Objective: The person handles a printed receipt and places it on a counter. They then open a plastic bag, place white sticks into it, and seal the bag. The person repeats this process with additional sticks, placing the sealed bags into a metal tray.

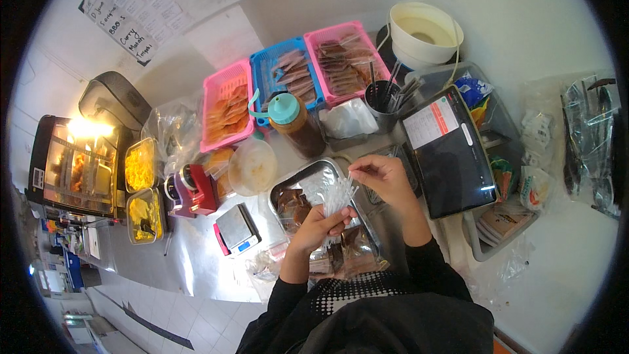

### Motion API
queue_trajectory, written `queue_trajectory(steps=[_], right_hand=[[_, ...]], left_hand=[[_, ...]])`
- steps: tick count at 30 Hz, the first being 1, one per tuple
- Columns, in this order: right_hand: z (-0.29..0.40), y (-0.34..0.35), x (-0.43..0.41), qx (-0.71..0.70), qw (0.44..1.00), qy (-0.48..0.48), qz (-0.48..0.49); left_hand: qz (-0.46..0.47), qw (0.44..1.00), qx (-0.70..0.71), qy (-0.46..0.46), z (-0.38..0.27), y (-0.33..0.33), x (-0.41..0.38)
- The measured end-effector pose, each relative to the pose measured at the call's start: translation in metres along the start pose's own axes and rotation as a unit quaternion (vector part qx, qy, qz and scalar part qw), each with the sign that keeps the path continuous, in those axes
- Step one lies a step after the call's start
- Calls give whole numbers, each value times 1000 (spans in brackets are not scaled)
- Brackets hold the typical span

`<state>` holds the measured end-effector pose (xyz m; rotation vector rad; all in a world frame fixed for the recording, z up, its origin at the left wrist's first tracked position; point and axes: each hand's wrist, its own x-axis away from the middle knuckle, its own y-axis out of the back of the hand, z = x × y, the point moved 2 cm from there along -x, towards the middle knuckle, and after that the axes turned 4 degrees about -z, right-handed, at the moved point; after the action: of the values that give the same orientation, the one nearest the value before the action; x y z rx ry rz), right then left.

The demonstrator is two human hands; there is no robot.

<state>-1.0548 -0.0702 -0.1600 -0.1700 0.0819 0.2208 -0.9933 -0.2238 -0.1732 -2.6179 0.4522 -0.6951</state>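
My left hand (pixel 322 228) grips a bundle of thin white plastic sticks (pixel 336 195), their upper ends fanned out; the exact kind is too small to tell. At the top of the bundle, the thumb and fingertips of my right hand (pixel 385 179) pinch the end of one stick. Both hands are above a metal tray (pixel 278 187) that holds clear packets of dark brown sauce (pixel 295 206). More packets (pixel 356 246) lie in its near part, partly hidden by my left hand and forearm.
Behind stand a sauce bottle (pixel 300 132), pink (pixel 227 66) and blue (pixel 255 59) baskets of packets, and a black cup of straws (pixel 385 113). To the left are a small scale (pixel 238 228), tape dispenser (pixel 196 194) and yellow-food containers (pixel 142 196). A tablet (pixel 452 167) stands right.
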Motion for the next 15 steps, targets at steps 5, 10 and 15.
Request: queue_trajectory(steps=[5,10,15], right_hand=[[-5,6,-2,-65,997,-30,19],[-6,24,-7,-80,993,10,-87],[-32,71,-15,236,948,53,-207]], left_hand=[[11,1000,7,3,1,-1,0],[12,1000,19,1,5,3,1],[5,1000,-5,-1,3,3,-1]])
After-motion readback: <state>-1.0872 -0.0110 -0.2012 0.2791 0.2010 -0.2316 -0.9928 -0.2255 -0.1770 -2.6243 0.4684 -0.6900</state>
